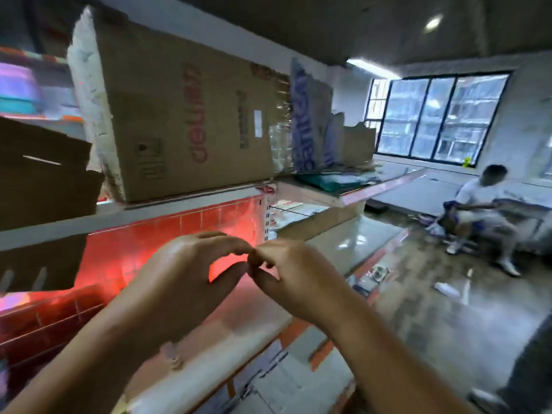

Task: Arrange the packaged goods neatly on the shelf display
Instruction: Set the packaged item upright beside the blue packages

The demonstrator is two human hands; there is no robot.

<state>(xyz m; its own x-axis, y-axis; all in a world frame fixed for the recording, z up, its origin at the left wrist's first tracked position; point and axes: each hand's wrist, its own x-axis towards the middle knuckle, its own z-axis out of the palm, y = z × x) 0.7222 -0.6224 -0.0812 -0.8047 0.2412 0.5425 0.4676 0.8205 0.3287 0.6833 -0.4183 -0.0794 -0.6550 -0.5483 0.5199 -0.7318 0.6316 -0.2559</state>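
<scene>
My left hand (191, 273) and my right hand (292, 273) meet fingertip to fingertip in front of the shelf unit, at mid height. Both have curled fingers, and I see no object between them. Behind them is the orange back panel (179, 231), and below them a pale shelf board (209, 348) with no goods visible on it. On the shelf above (149, 213) stands a large cardboard box (185, 121) with red lettering. To its right leans torn blue-and-white packaging (304, 115). The view is blurred.
A dark brown carton (41, 174) juts out at the upper left. A person sits at the far right (484, 204) below the window. Small packets (379, 273) and scraps lie on the glossy floor. Lower orange-edged shelves (298, 380) run along the bottom.
</scene>
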